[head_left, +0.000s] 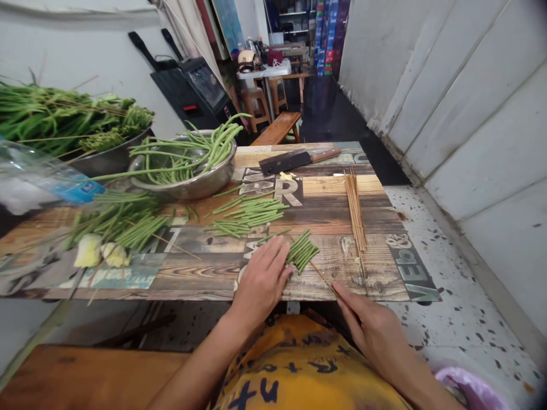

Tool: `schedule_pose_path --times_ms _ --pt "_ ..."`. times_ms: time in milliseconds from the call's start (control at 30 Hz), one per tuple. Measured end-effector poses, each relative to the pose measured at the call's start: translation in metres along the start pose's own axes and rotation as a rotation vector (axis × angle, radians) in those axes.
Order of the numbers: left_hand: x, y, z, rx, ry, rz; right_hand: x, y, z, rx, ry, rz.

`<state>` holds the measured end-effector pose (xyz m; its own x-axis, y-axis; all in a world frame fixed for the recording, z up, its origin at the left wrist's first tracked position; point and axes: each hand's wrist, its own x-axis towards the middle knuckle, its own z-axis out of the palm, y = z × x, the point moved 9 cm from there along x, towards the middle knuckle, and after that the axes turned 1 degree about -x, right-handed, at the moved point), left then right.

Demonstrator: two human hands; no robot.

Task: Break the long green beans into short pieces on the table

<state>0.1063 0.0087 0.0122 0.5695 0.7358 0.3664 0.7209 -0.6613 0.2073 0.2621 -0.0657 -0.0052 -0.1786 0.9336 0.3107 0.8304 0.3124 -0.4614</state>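
Note:
On the table's near edge, my left hand [265, 269] lies palm down, fingers together, over the left end of a row of cut green beans [303, 250]. The pieces lie side by side and flat. My right hand [374, 322] is closed around the near end of a thin bamboo skewer [322, 277]. The skewer's far end meets the row; how deep it goes is hidden. Just beyond my left hand is a loose pile of cut green beans [250, 215]. A bundle of bamboo skewers [355, 213] lies to the right.
A cleaver [294, 162] rests at the far side. Leftward stand a metal bowl [188, 187] of long beans and a larger bowl [111, 159] of greens. Skewered vegetables [128, 222] and a plastic bottle [55, 176] are nearer. A wooden bench [85, 376] is below left.

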Motion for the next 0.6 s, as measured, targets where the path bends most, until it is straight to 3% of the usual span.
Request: schedule_pose_path --times_ms 133,233,400,467,567,600 --pt "-0.003 0.017 0.009 0.055 -0.208 0.091 -0.002 0.001 0.002 0.019 -0.013 0.01" --pt "-0.001 0.019 0.007 0.083 -0.218 0.066 -0.002 0.001 0.003 0.023 -0.017 0.014" --pt "0.001 0.021 0.01 0.005 -0.264 0.149 -0.005 0.0 0.003 0.046 -0.016 0.013" --pt "0.004 0.011 0.001 -0.021 -0.209 0.092 -0.007 0.001 0.002 0.041 0.0 0.021" --pt "0.006 -0.009 -0.025 -0.008 0.022 -0.077 -0.009 0.001 0.001 0.045 0.026 0.019" --pt "0.005 -0.009 -0.026 -0.009 0.042 -0.073 -0.009 0.001 0.001 0.051 0.034 0.012"
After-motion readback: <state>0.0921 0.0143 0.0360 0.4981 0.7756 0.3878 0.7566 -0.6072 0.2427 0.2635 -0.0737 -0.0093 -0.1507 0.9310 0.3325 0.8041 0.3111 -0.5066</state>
